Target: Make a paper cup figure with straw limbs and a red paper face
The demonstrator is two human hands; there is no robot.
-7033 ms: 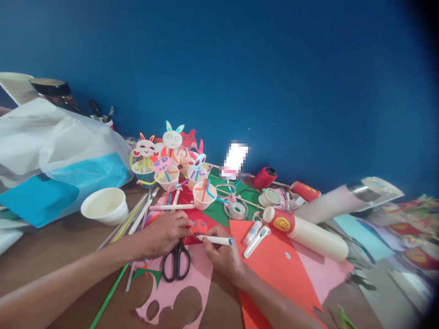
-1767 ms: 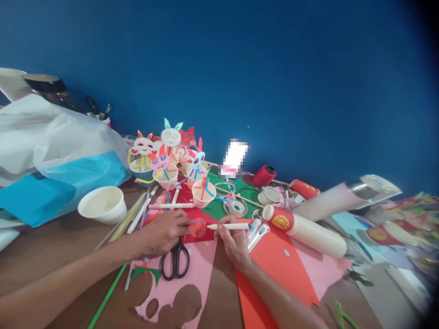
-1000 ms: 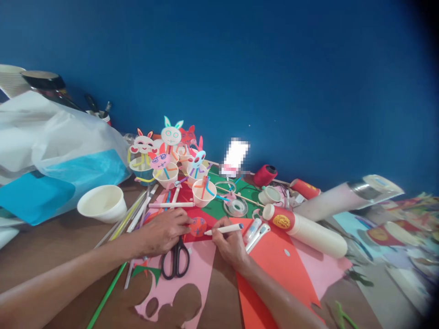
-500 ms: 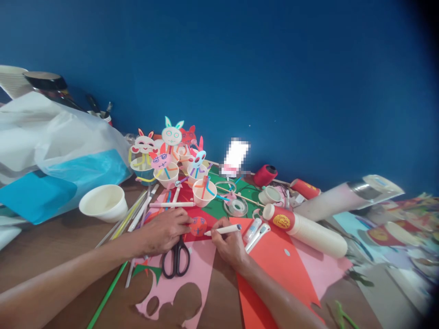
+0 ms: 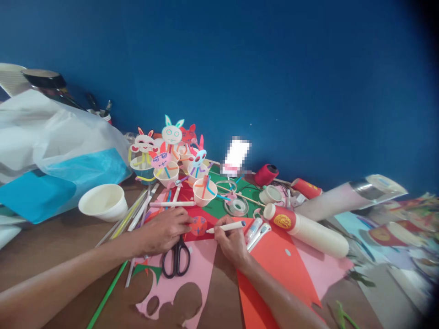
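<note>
A red-orange paper disc point(image 5: 198, 226) with blue drawn eyes lies on red paper between my hands. The fingertips of my left hand point(image 5: 169, 228) press on its left edge, fingers together. Just right of the disc, my right hand point(image 5: 231, 240) pinches a white marker point(image 5: 228, 227), its tip at the disc's right edge. Black-handled scissors point(image 5: 176, 258) lie below my left hand, their blades partly hidden under it. A white capped marker point(image 5: 172, 204) rests above my left hand.
Paper cups with animal faces, one a white rabbit point(image 5: 172, 134), stand behind. Clear tape point(image 5: 238, 206), a glue bottle point(image 5: 253, 230) and a cup stack point(image 5: 317, 236) lie right. At left are an empty cup point(image 5: 103, 201), straws and a plastic bag point(image 5: 58, 130). Cut pink paper point(image 5: 199, 260) lies in front.
My right hand and its marker have shifted slightly right and up, and the marker lies a little flatter. My left hand stays on the disc.
</note>
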